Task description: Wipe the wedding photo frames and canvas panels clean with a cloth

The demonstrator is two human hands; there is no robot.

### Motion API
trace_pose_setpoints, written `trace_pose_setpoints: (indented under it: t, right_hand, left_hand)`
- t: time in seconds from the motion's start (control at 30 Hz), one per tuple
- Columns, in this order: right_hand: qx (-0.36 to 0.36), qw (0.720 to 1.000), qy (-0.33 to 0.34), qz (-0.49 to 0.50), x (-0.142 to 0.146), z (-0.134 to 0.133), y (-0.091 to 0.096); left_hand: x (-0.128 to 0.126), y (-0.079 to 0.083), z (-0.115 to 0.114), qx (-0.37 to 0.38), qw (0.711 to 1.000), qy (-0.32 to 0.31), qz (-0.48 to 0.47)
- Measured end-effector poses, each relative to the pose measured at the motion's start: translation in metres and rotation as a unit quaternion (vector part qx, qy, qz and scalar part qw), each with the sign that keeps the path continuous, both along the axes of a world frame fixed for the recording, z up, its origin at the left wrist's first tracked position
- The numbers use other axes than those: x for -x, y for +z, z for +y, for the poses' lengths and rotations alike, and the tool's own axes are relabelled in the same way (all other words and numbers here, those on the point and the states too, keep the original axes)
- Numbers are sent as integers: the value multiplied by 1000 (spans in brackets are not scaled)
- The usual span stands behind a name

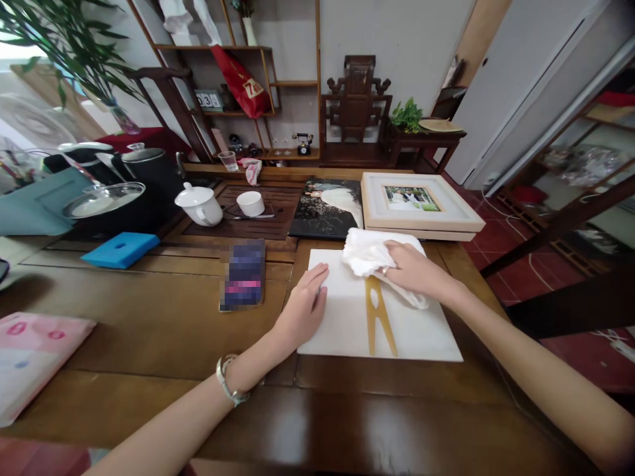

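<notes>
A white rectangular panel (337, 330) lies flat on the wooden table in front of me. Down its middle runs a flat gold A-shaped piece (373, 317), its top end reaching up to the cloth. My left hand (305, 307) rests along the panel's left edge, fingers stretched out and holding nothing. In my right hand (414, 268) is a bunched white cloth (364, 251), pressed on the panel's far right part. One fold of the cloth hangs below the hand toward the right edge. My right fingertips are partly hidden in it.
Behind the panel lie a dark photo panel (322, 208) and a pale framed photo (421, 201). To the left are a phone (243, 274), a blue block (120, 250), a tea tray (223, 205) with a white lidded pot (199, 205) and cup (251, 203), and a pink-white packet (40, 357).
</notes>
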State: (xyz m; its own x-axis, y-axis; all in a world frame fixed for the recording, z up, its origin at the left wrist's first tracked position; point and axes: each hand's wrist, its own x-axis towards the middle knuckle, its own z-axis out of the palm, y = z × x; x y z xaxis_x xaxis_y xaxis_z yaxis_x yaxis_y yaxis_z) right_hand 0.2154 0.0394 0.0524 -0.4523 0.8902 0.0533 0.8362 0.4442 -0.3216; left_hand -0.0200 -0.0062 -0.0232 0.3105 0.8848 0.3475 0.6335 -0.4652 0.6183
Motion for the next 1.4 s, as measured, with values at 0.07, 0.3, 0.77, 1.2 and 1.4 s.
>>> trace_pose_setpoints:
  t: [0.07,0.3,0.77,1.2,1.4]
  right_hand:
    - [-18,1000,12,3,-5,-14,-9]
    - [-23,986,158,-48,24,-102,-12]
    - [-28,997,61,42,4,-25,-26]
    - [-5,991,129,47,1,-90,-23]
    - [-52,996,38,64,-6,-28,-33]
  left_hand:
    - [0,-1,1,1,1000,-2,-5]
    - [4,-2,5,11,1000,-18,-19]
    - [2,0,2,3,1000,-5,7]
    - [4,-1,4,13,1000,-15,4]
    - [3,0,3,-1,1000,-14,7]
